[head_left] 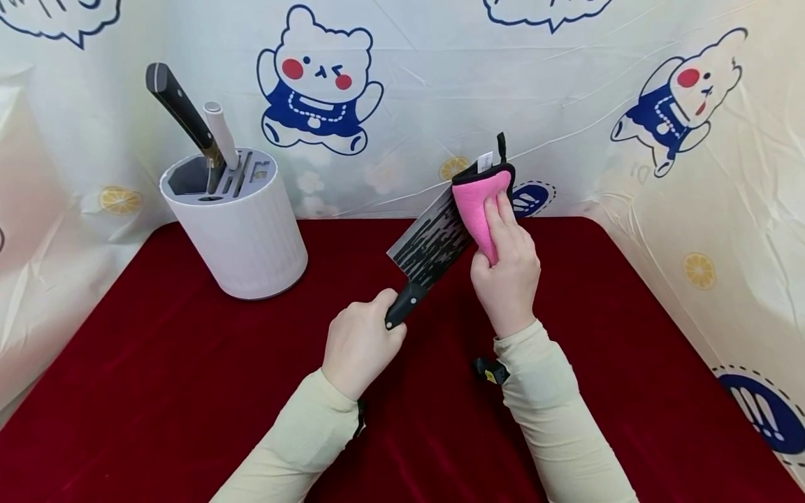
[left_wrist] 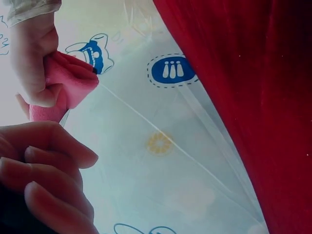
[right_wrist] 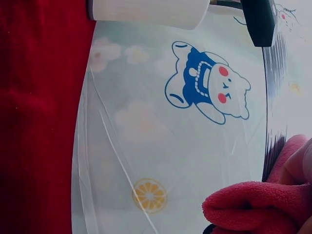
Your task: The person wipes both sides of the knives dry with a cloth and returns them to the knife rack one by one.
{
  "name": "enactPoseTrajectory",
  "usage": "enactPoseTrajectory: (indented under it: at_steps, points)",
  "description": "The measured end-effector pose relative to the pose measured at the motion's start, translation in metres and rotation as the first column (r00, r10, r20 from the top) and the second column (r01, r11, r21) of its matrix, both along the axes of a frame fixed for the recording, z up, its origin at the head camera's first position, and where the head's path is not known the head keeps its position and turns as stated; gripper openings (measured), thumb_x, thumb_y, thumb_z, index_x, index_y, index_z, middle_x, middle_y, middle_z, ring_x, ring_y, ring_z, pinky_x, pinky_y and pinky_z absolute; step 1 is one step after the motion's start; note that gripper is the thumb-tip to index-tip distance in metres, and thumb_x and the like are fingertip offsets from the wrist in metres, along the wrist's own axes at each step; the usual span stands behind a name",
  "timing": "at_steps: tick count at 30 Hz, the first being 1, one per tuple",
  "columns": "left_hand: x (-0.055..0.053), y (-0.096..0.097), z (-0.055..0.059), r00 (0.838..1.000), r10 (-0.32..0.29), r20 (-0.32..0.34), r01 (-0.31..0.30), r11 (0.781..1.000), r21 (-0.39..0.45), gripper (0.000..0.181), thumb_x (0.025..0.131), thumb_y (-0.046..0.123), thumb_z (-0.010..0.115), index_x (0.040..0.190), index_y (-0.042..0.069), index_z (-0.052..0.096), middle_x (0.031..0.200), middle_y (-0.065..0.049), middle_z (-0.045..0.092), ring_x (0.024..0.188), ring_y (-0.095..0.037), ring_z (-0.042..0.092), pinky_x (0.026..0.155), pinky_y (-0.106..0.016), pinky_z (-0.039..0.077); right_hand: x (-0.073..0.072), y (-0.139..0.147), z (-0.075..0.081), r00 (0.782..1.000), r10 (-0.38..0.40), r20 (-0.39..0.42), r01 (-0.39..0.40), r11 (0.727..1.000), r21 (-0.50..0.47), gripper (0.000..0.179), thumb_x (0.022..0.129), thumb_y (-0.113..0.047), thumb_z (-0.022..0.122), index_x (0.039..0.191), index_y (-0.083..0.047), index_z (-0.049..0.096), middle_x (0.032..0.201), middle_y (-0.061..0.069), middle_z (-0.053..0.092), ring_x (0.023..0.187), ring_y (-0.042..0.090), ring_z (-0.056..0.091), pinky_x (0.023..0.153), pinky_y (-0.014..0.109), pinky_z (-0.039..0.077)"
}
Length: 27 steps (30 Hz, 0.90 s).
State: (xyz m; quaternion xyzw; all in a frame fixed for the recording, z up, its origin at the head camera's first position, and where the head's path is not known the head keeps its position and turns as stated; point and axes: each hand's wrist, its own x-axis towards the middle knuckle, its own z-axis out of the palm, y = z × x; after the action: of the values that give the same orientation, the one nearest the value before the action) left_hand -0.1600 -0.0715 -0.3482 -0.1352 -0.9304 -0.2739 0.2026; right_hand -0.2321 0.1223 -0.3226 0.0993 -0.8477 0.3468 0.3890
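Observation:
A cleaver (head_left: 434, 241) with a black handle and a dark-streaked blade is held up at a slant over the table. My left hand (head_left: 363, 342) grips its handle; in the left wrist view the curled fingers (left_wrist: 53, 170) show but the handle is hidden. At the blade's far end, my right hand (head_left: 508, 269) pinches a folded pink cloth (head_left: 474, 202) with black edging, a white tag and a black loop. The cloth wraps over that end and hides it. Seen from the right wrist, the pink cloth (right_wrist: 253, 207) bunches beside the streaked blade (right_wrist: 274, 102).
A white knife block (head_left: 242, 244) stands at the back left. In it are a black-handled knife (head_left: 182, 108) and a white-handled tool (head_left: 221, 133). Dark red cloth (head_left: 189, 391) covers the table. A printed sheet (head_left: 415, 91) hangs behind and along the sides.

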Motion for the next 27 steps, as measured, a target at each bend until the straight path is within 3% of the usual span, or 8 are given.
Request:
enactPoseTrajectory:
  at_steps: [11,27]
  points:
    - [-0.001,0.001,-0.005,1.000,0.020,-0.009,-0.021,1.000,-0.019,0.026,0.078,-0.001,0.066,0.070,0.013,0.045,0.050,0.007,0.029,0.044,-0.009,0.026,0.041,-0.021,0.023,0.003,-0.002,-0.004,1.000,0.014,0.003,-0.014,0.999,0.036,0.064,0.080,0.002,0.056,0.142,-0.012,0.054,0.151,0.004,0.048,0.129,0.033,0.056,0.105,0.051,0.045]
    - [-0.002,0.001,-0.011,0.999,0.037,0.009,-0.037,0.999,-0.026,0.026,0.079,0.000,0.066,0.071,0.013,0.045,0.050,0.007,0.028,0.044,-0.009,0.026,0.040,-0.021,0.022,0.009,-0.005,-0.010,0.998,0.050,0.032,-0.050,0.999,0.013,0.064,0.081,0.001,0.057,0.144,-0.012,0.051,0.152,0.004,0.047,0.135,0.027,0.052,0.108,0.050,0.043]
